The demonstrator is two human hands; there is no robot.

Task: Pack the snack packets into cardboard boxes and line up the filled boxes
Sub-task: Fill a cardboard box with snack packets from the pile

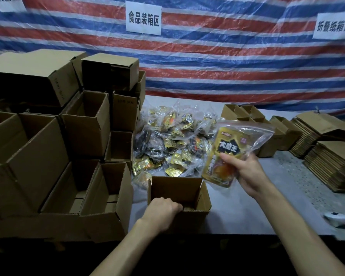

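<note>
Your left hand point(163, 210) grips the near rim of the open cardboard box point(175, 188), contents unclear | your right hand point(245, 172) pinches a glossy gold snack packet point(221, 156), clear-bagged, beside it | crinkly packet pile point(173, 140) behind | stacked cartons point(84, 124) left

A small open brown cardboard box point(175, 186) stands upright at the near edge of the table point(247, 212), flaps raised. Just above its right corner, a gold snack packet in a clear plastic bag point(225, 148) is held tilted. Behind lies a heap of similar bagged packets point(173, 140). Stacked open brown boxes point(84, 124) stand to its left.
</note>
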